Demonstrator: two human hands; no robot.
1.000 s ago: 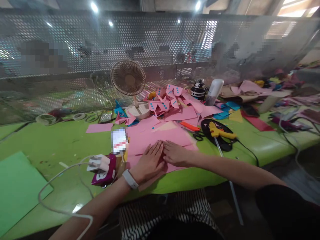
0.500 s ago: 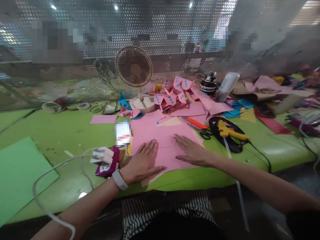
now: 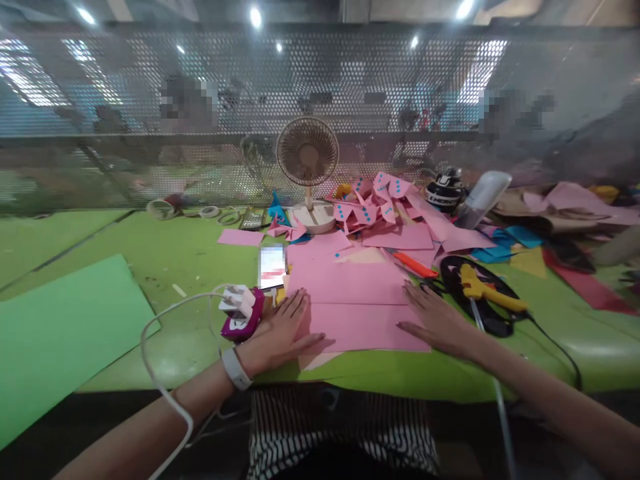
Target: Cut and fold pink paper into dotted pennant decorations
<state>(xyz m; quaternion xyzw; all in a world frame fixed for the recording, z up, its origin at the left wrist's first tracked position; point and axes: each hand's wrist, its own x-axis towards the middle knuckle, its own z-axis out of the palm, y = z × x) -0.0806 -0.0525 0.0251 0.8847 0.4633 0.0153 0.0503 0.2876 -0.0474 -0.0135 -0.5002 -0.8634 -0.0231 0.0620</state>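
A pink sheet of paper (image 3: 357, 325) lies flat near the table's front edge, over more pink paper (image 3: 345, 277). My left hand (image 3: 280, 333) rests open on its left end, fingers stretched and thumb pointing inward. At the right end lies my right hand (image 3: 437, 320), also flat with the fingers extended. Neither hand grips anything. Just left of my left hand are a purple power strip (image 3: 243, 320) with a white plug (image 3: 236, 301) in it and a lit phone (image 3: 273, 267). An orange-handled cutter (image 3: 414, 264) sits beyond my right fingertips, partly over black scissors.
A yellow glue gun (image 3: 487, 288) lies on a black round tray (image 3: 450, 273) at right. Folded pink paper pieces (image 3: 373, 203) are heaped behind, beside a small fan (image 3: 307, 157). Green sheets (image 3: 75, 333) cover the left. A white cable (image 3: 150, 363) loops over my left forearm.
My hands have spread apart along the pink sheet, the right one moving outward to its right end. The camera view has shifted, so the table items appear further right.
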